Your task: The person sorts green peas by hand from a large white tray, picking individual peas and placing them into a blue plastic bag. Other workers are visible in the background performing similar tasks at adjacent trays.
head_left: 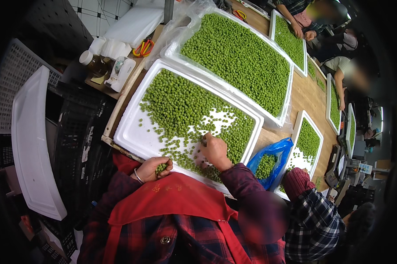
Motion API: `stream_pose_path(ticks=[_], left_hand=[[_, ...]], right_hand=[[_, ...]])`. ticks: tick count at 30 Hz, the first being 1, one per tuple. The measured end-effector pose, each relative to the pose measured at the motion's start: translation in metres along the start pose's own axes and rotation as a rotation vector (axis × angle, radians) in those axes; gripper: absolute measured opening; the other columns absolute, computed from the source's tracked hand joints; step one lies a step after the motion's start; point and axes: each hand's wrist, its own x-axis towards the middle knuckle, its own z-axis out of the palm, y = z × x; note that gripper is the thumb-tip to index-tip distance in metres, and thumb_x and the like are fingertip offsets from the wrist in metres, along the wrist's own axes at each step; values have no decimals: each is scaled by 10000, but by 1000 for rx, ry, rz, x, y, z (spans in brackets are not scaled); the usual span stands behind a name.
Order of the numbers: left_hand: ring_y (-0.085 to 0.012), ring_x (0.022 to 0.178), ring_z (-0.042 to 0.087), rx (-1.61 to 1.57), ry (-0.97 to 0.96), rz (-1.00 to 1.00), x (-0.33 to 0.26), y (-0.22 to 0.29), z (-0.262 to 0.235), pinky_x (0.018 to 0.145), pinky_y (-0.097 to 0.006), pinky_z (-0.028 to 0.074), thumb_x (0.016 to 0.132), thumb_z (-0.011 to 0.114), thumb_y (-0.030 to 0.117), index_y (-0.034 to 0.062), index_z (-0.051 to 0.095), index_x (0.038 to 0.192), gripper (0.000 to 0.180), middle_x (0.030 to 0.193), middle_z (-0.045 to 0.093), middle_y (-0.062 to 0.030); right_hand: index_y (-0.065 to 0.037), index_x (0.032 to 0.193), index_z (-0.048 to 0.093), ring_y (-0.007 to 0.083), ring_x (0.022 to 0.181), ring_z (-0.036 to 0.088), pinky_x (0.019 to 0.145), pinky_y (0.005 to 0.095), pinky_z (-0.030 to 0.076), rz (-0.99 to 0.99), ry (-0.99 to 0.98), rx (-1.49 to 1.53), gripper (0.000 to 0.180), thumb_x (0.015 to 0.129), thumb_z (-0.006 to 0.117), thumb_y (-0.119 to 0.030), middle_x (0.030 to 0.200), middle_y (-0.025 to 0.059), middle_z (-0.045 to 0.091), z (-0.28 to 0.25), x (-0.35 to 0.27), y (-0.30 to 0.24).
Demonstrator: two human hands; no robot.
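Note:
A white foam tray [134, 127] lies in front of me, with a heap of round green peas [172, 99] at its far left and more scattered across the middle and right. Over the tray's near edge, my left hand [152, 169] is cupped around a small handful of peas. My right hand [216, 152] reaches down among the loose peas in the middle of the tray. Its fingers are bunched together, and what is between the fingertips is hidden.
Beyond my tray stands a larger plastic-lined foam box [283, 118] full of peas. A blue bag [279, 152] of peas sits at right. Scissors [143, 47] and a lidded jar [92, 61] lie at far left. Co-workers sit at other trays [300, 123] on the right.

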Motion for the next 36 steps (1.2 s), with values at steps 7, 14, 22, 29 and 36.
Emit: stream_pose_path(ticks=[7,14,22,29,36], left_hand=[[-76,531,427,7,2,4,-1,0,0,447,-199,312,959,423,266,45,543,868,267,737,512,-14],[-80,529,421,11,25,-12,-1,2,3,455,-197,305,945,436,250,50,545,877,238,724,505,-17],[-174,857,618,-144,-37,26,24,-4,8,697,-266,524,949,457,187,14,556,1092,246,966,616,-84],[-163,879,607,-94,84,46,26,-7,17,763,-287,530,932,476,132,7,551,1098,220,986,605,-77],[-106,761,559,-118,10,51,21,-3,6,654,-235,493,914,490,94,-7,554,1077,203,877,578,-42]], right_hand=[[-35,761,621,349,618,603,573,443,476,59,-28,-7,146,697,629,-166,649,176,609,-2,2,-7],[-22,767,662,270,547,610,526,381,480,69,71,149,157,699,634,-161,633,161,624,-1,3,2],[-28,823,642,138,494,547,478,282,436,50,-141,835,111,781,646,-131,616,79,613,-21,-45,-68],[-35,773,603,226,536,585,528,325,468,64,-59,546,127,788,644,-155,633,131,606,-6,-47,-81],[-23,891,634,172,524,592,513,306,469,125,-148,628,145,803,625,-137,631,114,623,-23,-30,-39]])
